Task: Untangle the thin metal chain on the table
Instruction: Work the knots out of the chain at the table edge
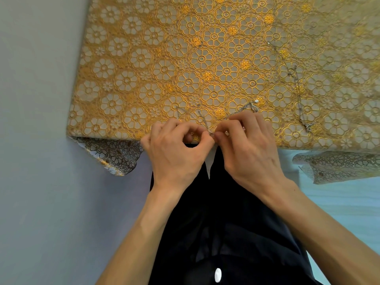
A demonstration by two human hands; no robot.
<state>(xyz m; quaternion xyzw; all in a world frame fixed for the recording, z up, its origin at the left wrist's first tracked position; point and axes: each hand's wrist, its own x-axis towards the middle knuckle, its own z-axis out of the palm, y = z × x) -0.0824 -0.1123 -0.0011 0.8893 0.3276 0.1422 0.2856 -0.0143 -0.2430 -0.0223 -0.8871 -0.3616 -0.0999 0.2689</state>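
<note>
A thin silver chain (202, 118) lies near the front edge of the table (144, 58), which is covered with a gold floral cloth. Its strands loop out to the left and run right to a small clasp (255, 109). My left hand (174, 149) and my right hand (248, 145) meet at the table's edge. The fingertips of both pinch the chain at a knotted spot between them. Part of the chain is hidden under my fingers.
A second thin chain (296, 83) lies stretched out on the right side of the cloth, apart from my hands. The cloth hangs over the front corners. My dark clothing fills the space below the table edge. A pale wall stands on the left.
</note>
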